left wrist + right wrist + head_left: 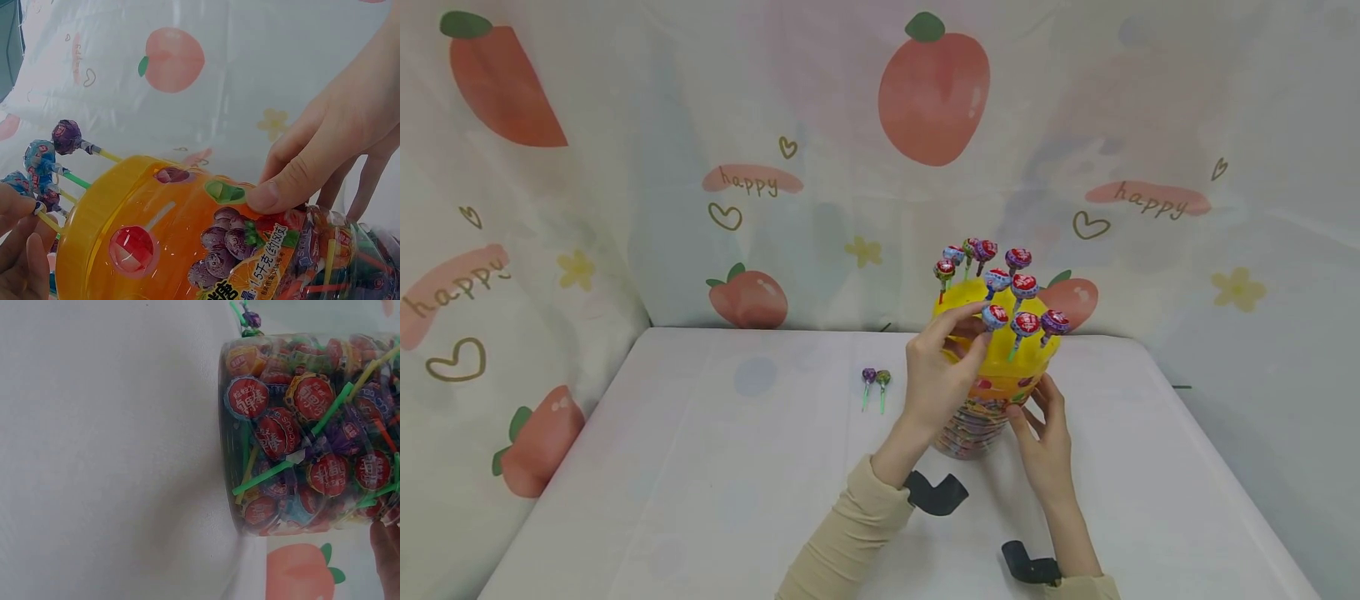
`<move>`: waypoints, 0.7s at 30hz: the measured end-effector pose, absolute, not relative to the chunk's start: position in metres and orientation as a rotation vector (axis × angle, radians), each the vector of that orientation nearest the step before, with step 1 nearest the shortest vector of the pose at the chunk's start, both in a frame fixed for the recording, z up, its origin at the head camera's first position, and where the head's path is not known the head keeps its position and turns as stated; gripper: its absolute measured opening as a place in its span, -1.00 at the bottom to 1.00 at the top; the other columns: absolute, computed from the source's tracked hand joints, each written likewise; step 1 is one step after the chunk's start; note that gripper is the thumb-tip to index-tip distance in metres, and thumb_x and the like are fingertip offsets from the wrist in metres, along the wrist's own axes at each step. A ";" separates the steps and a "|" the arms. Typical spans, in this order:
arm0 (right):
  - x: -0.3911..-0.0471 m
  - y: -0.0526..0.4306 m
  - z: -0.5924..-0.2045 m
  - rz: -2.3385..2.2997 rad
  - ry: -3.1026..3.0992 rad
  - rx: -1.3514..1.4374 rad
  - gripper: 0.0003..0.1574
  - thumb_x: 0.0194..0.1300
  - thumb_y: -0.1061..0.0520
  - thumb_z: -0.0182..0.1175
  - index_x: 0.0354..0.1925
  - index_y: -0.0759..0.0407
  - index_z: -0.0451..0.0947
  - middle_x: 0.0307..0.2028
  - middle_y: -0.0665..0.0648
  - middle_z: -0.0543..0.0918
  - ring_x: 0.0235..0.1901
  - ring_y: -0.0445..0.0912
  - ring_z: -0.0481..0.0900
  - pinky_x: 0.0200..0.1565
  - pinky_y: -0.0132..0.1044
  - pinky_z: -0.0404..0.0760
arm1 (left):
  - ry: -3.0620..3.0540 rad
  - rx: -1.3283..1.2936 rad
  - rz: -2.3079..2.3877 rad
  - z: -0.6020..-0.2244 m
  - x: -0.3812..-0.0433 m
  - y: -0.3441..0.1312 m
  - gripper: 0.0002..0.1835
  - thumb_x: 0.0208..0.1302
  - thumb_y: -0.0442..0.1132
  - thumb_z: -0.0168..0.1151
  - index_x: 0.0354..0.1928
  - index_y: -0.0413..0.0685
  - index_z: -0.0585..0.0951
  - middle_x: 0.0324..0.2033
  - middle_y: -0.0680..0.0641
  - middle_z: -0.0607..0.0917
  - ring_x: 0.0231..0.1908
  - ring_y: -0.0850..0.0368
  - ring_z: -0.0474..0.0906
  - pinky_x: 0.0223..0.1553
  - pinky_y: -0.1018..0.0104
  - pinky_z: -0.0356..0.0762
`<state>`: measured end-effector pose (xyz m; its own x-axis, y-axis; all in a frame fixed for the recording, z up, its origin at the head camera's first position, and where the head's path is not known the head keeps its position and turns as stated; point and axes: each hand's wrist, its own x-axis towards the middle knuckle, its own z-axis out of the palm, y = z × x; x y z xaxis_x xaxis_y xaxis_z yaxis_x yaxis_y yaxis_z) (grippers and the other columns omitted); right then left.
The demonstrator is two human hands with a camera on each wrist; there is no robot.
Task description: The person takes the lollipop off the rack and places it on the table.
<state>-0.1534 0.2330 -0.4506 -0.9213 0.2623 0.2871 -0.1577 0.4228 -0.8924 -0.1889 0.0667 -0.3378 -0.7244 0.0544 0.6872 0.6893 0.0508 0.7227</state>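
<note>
A clear plastic jar [972, 429] of wrapped lollipops stands on the table, its yellow lid [1000, 358] uppermost. Several lollipops [1018, 258] stick up from the lid by their sticks. My left hand [936, 371] is at the lid's near left edge, where it pinches a blue-wrapped lollipop [995, 317] between thumb and fingers; the stick meets the lid's top in the left wrist view. On the jar's right side, my right hand [1047, 446] holds it below the lid, thumb on the fruit label [244, 250]. Through the jar wall, the right wrist view shows red-capped lollipops [329, 474].
Two loose lollipops, one purple [868, 375] and one green [883, 377], lie on the white-covered table [700, 467] left of the jar. A fruit-printed cloth [835, 100] hangs behind the table. Black wrist mounts [936, 493] show at both wrists.
</note>
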 end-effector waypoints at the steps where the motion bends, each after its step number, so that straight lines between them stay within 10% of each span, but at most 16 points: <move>1: -0.153 0.233 -0.450 1.505 -2.296 -0.088 -0.09 0.36 0.15 0.14 0.50 -0.05 -0.10 0.44 0.13 0.17 0.42 0.05 0.18 0.34 0.12 0.28 | -1.848 -0.747 -1.723 -0.338 -0.189 0.067 -0.68 0.23 -0.38 0.25 0.04 -0.21 0.58 -0.25 -0.21 0.73 -0.28 0.00 0.63 -0.31 0.55 0.54; 21: -0.153 0.233 -0.450 1.502 -2.298 -0.085 -0.12 0.37 0.13 0.12 0.49 -0.06 -0.09 0.44 0.13 0.18 0.41 0.06 0.18 0.33 0.14 0.27 | -1.836 -0.667 -1.820 -0.327 -0.189 0.052 -0.67 0.22 -0.32 0.29 0.05 -0.14 0.61 -0.27 -0.17 0.73 -0.31 0.05 0.62 -0.35 0.52 0.54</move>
<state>-0.1533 0.2325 -0.4505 -0.9211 0.2604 0.2893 -0.1603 0.4234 -0.8916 -0.1893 0.0516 -0.3274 -0.7725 0.0152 0.6348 0.6349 0.0035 0.7726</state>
